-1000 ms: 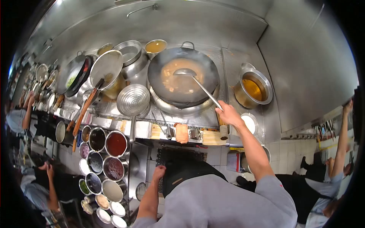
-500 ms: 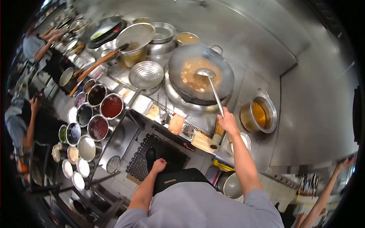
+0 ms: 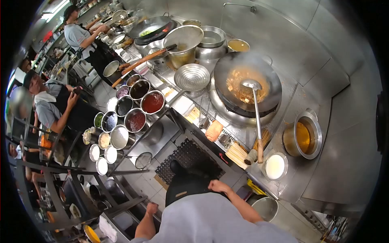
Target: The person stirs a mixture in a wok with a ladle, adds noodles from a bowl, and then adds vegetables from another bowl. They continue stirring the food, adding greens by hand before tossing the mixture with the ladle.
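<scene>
We note the ladle (image 3: 257,113) resting in the wok (image 3: 274,91), handle over its near rim, presumably for ready reach, our left hand (image 3: 152,208) curled, apart from the right hand (image 3: 219,186), whose grip we cannot tell.

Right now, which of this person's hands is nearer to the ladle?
The right. The right hand is in front of the waist, apart from the ladle; the left hand is farther away, out by the body's left side.
</scene>
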`<state>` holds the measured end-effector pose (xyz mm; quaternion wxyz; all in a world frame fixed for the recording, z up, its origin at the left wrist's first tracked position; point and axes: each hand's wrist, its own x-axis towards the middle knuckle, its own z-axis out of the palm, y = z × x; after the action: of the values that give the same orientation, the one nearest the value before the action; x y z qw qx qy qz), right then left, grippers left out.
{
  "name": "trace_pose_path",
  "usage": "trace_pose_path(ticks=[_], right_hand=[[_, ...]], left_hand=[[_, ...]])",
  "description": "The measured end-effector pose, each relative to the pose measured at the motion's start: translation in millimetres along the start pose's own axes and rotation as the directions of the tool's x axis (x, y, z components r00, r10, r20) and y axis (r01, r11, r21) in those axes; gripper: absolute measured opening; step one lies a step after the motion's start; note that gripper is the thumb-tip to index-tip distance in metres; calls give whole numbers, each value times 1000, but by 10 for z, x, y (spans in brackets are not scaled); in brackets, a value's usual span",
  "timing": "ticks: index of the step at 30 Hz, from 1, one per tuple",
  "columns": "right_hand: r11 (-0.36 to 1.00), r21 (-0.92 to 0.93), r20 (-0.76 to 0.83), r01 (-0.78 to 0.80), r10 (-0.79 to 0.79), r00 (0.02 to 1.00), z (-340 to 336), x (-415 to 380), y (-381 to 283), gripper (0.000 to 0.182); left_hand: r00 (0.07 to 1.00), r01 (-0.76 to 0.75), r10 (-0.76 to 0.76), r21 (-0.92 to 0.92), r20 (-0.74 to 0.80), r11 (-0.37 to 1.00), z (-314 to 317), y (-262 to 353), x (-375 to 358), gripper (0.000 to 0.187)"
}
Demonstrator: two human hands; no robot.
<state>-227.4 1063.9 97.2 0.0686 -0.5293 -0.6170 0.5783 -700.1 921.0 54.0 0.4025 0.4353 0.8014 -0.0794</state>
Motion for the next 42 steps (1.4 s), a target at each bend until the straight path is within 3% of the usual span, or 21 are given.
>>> trace_pose_path(ticks=[1, 3, 4, 5, 6, 7, 9, 10, 11, 13, 14, 16, 25, 29, 31, 33, 34, 35, 37, 40, 42], right_hand=[[979, -99, 118, -177, 188, 975, -149, -103, -299, 15], [977, -122, -259, 173, -200, 945, -321, -289, -694, 12], [963, -182, -365, 200, -255, 895, -528, -441, -1049, 11], [947, -245, -465, 209, -304, 832, -821, -580, -1442, 10], [928, -322, -583, 186, -350, 733, -1111, -728, -1751, 13], [902, -407, -680, 146, -406, 611, -1414, -863, -2028, 17], [757, -587, -802, -286, -494, 336, -1975, -1133, -2421, 29], [784, -513, -854, -349, -425, 301, -2186, -1121, -2339, 35], [804, -433, -899, -407, -352, 260, -2370, -1092, -2190, 41], [881, -264, -950, -392, -166, 265, -2616, -986, -1922, 44], [878, -259, -953, -403, -166, 253, -2698, -883, -1766, 44], [924, -162, -886, -347, 18, 463, -2851, -679, -1540, 46], [794, -390, -845, -465, -109, 523, -2914, -1241, -1965, 46], [982, -161, -839, -101, -82, 537, -2744, -1088, -1946, 43], [803, 593, -565, 62, 360, 742, -2607, -1026, -2268, 41], [844, 536, -593, -14, 388, 706, -2566, -813, -2206, 42], [982, 166, -797, -94, 190, 573, -2551, -686, -2117, 41], [950, -210, -885, -229, -86, 458, -2520, -577, -2030, 41], [925, -218, -916, -310, -84, 393, -2525, -568, -2030, 41], [914, 387, -768, -121, 393, 505, -2536, -869, -2489, 39], [922, 356, -758, -153, 380, 530, -2680, -764, -2334, 39]], left_hand=[[995, 90, -82, -138, 63, 986, -34, 209, -160, 31], [990, -138, 128, -201, -61, 970, -126, 701, -414, 34], [992, -124, 117, -184, -48, 975, -32, 679, -329, 34], [984, -11, 122, -644, 128, 765, 128, 657, -115, 34], [940, 185, 206, -915, 272, 359, 252, 630, -10, 34], [934, 198, 213, -910, 288, 365, 260, 618, -52, 34], [992, 53, 22, -553, 128, 832, 170, 566, 5, 31], [996, -46, 67, -303, 58, 952, 228, 401, 165, 30], [995, -59, 82, -304, 63, 951, 157, 508, 155, 30], [993, -120, 120, -31, 12, 992, -183, 811, 9, 27], [993, -112, 114, -68, 40, 991, -316, 953, -20, 27], [989, -131, 139, -146, 45, 981, -359, 1057, 208, 26], [955, -242, 296, -568, 3, 786, -650, 1807, 538, 20], [958, -256, 288, -443, 6, 859, -571, 1514, 701, 17], [951, -270, 308, -445, 14, 854, -555, 1308, 863, 17], [946, -273, 322, -451, 34, 850, -486, 1105, 1021, 17], [945, -288, 325, -385, 32, 876, -475, 1008, 1092, 17], [945, -300, 326, -316, 29, 900, -477, 894, 1163, 17], [965, -235, 260, -310, 41, 921, -647, 873, 1178, 16], [984, -139, 176, -472, 35, 871, -736, 813, 1205, 15], [987, -109, 159, -625, 25, 773, -729, 785, 1204, 15]])
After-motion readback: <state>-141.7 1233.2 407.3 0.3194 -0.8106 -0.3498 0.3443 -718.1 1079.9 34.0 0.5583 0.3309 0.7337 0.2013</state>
